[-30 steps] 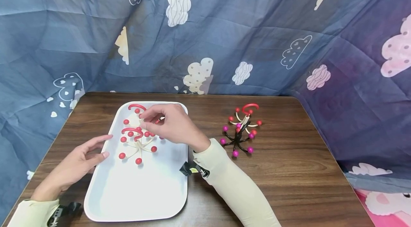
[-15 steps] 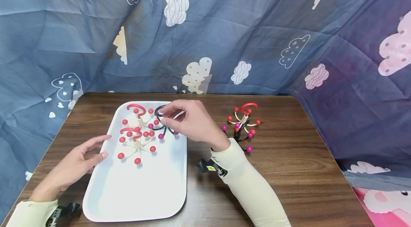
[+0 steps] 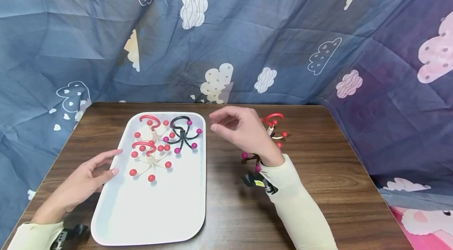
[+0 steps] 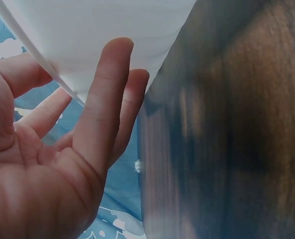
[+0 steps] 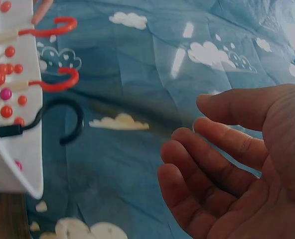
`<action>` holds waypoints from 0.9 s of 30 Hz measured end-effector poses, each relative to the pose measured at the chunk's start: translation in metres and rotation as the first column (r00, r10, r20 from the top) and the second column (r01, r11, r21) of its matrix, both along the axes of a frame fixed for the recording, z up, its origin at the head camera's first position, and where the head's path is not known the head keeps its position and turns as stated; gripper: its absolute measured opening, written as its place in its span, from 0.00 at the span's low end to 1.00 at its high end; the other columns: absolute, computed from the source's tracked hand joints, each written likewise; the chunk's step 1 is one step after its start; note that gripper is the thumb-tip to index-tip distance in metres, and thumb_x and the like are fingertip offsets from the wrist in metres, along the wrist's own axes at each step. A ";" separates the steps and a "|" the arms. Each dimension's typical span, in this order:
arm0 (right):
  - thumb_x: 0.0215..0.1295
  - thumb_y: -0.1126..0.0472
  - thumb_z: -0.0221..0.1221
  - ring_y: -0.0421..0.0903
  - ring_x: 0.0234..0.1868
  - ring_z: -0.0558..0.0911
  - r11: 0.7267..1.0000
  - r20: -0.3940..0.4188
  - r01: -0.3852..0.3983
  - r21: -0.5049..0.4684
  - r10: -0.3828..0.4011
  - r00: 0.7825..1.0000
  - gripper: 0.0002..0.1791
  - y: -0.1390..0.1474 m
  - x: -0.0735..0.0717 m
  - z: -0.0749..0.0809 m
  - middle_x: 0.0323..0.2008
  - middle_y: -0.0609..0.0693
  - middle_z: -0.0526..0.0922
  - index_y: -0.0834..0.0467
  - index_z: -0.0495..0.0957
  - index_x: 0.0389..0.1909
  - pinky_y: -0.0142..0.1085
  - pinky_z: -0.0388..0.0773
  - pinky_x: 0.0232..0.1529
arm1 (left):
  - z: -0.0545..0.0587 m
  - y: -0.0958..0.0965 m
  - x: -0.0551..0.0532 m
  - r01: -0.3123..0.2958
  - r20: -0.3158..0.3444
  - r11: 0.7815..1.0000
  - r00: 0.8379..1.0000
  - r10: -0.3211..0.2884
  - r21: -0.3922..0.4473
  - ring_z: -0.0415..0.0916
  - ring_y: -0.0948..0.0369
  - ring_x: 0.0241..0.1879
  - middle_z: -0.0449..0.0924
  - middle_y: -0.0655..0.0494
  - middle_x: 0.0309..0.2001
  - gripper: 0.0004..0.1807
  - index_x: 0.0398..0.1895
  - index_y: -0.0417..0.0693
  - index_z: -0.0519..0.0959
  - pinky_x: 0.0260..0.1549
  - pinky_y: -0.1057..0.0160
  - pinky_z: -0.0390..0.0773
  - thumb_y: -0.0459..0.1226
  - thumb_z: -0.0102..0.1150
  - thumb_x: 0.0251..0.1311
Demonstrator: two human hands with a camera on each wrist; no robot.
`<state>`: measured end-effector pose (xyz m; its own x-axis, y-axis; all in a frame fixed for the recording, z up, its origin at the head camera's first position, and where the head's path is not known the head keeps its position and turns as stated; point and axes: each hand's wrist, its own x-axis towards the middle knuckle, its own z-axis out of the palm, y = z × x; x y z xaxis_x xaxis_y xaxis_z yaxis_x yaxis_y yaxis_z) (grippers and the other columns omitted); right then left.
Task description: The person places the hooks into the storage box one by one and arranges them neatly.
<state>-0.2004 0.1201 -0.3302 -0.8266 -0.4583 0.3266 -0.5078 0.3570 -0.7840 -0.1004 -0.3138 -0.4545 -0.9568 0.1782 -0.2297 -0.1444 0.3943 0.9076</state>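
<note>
My right hand [image 3: 244, 130] hangs above the table just right of the white tray [image 3: 152, 210], fingers loosely bent, holding nothing. In the right wrist view the thumb [image 5: 237, 107] stands apart from the fingers. A black hanger hook [image 3: 182, 135] with purple ball-tipped arms sits in the tray's far right corner. Two cream hanger hooks with red hooks and red balls stand left of it, the far one [image 3: 154, 134] behind the near one [image 3: 151, 159]. At the tray's left rim, my left hand [image 3: 83, 181] touches the edge with relaxed fingers.
On the table right of the tray stand a cream hanger hook with a red top [image 3: 275, 116] and a black one with purple balls [image 3: 250, 158], both partly hidden by my right hand and wrist. A blue cloud-patterned curtain [image 3: 247, 37] hangs behind the table [image 3: 332, 187].
My right hand has let go of the black hanger hook in the tray and moved right, out past the tray's rim. The left hand has stayed at the left rim.
</note>
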 end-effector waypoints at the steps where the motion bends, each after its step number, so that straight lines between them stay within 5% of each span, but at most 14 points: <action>1: 0.65 0.62 0.72 0.41 0.40 0.89 1.000 0.010 0.012 -0.002 -0.012 1.000 0.11 0.006 0.000 -0.001 0.41 0.45 0.92 0.52 0.89 0.48 0.37 0.88 0.44 | 0.000 0.000 0.000 0.002 -0.001 1.000 1.000 -0.002 0.000 0.87 0.63 0.48 0.67 0.27 0.68 0.36 0.84 0.45 0.55 0.38 0.51 0.92 0.41 0.57 0.80; 13: 0.67 0.61 0.72 0.48 0.35 0.90 0.979 -0.010 0.193 0.065 -0.193 0.981 0.11 0.076 -0.005 -0.008 0.40 0.46 0.92 0.51 0.89 0.49 0.32 0.86 0.36 | -0.001 0.000 0.000 0.003 -0.002 1.000 1.000 -0.003 0.007 0.87 0.62 0.47 0.67 0.27 0.69 0.37 0.84 0.45 0.55 0.37 0.51 0.92 0.41 0.57 0.79; 27: 0.67 0.60 0.72 0.37 0.37 0.89 0.954 0.011 0.269 0.129 -0.273 0.962 0.11 0.130 -0.010 -0.034 0.47 0.53 0.92 0.54 0.89 0.49 0.26 0.85 0.39 | 0.001 -0.001 0.000 0.000 -0.005 1.000 1.000 0.000 0.010 0.88 0.62 0.47 0.67 0.27 0.68 0.37 0.84 0.46 0.56 0.37 0.51 0.92 0.42 0.58 0.79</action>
